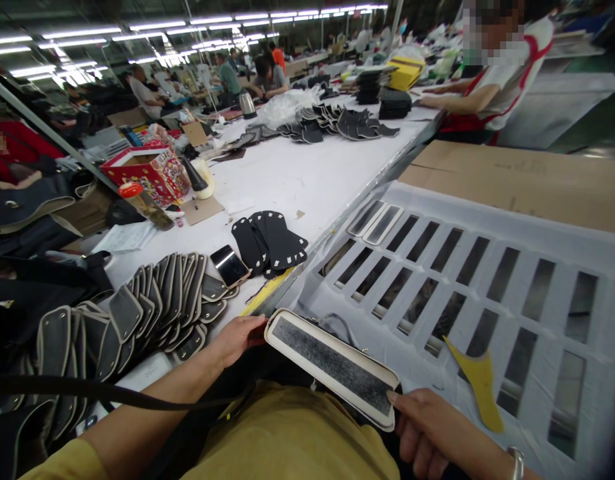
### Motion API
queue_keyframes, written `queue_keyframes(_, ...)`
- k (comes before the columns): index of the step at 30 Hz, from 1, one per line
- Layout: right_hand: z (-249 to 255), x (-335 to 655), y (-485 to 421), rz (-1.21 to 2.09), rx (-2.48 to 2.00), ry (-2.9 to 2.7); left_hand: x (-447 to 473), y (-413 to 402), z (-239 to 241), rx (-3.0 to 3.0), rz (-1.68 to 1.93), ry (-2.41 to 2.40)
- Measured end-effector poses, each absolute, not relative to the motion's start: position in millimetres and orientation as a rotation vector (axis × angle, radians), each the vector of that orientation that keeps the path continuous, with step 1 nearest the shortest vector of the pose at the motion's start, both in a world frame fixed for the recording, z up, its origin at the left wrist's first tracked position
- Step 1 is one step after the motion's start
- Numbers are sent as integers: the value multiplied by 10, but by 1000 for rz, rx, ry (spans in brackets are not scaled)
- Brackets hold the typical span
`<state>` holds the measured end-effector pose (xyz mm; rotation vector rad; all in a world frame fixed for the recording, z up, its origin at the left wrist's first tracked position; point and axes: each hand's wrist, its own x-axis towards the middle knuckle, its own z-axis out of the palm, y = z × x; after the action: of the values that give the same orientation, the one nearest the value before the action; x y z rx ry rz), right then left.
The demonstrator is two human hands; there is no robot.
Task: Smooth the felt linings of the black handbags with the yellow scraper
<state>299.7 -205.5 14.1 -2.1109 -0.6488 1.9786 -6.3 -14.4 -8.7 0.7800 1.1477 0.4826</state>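
Observation:
I hold a long flat piece [332, 365] with a cream border and a dark grey felt face, tilted over my lap. My left hand [236, 339] grips its near-left end by the table edge, fingers closed on it. My right hand [430, 433] holds its lower-right end, thumb on the cream rim, fingers curled beneath. Left of my left hand, a fanned row of dark pieces with pale edges [147, 310] lies on the white table [287, 177]. A black phone [229, 265] rests on that row.
A small stack of black pieces with white marks [270, 243] lies mid-table. A white slotted plastic crate [467, 280] stands to my right, with a yellow offcut [480, 383] on it and cardboard [527, 180] behind. A red carton [147, 170], a bottle [145, 203] and other workers are farther off.

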Motion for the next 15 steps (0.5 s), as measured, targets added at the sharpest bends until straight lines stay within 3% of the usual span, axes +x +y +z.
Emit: queue_keyframes(15, 113, 3026, -2046, 1994, -2126, -662, 37, -45, -166, 856, 447, 1172)
